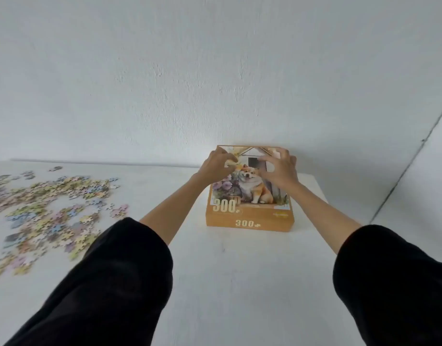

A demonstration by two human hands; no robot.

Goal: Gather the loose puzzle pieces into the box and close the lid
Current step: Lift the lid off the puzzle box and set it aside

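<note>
An orange puzzle box [249, 221] with a dog picture and "300" on its lid stands against the wall, lid on. My left hand [216, 166] rests on the lid's far left part, fingers curled over it. Spread across the lid's far right part is my right hand [281, 168], fingertips over the far edge. Many loose pastel puzzle pieces [52, 208] lie scattered at the left, apart from the box.
Everything sits on a white table [227, 283] that meets a white wall [215, 83] at the back. The table's right edge [324, 196] runs just beyond the box. My black sleeves fill the bottom corners.
</note>
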